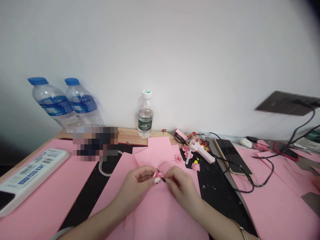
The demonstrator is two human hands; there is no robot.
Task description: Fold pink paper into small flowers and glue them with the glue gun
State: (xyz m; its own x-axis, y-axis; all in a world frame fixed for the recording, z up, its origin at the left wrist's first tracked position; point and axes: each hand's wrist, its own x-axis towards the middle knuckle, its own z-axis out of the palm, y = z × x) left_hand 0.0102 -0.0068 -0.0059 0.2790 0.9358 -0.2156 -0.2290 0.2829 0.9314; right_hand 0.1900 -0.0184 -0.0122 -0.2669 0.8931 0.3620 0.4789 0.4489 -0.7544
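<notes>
My left hand (138,184) and my right hand (180,185) meet over a pink paper sheet (160,213) in front of me. Both pinch a small folded pink paper piece (158,174) between their fingertips. A thin dark tool tip (163,179) shows between the fingers; which hand holds it I cannot tell. Small finished pink paper roses (178,158) lie just beyond, beside a white and pink glue gun (198,150).
Two large blue-capped water bottles (62,103) lean at the back left, a small bottle (145,115) stands at the wall. A white remote-like box (30,175) lies left. A phone (232,155), black cables (260,166) and more pink sheets (275,200) lie right.
</notes>
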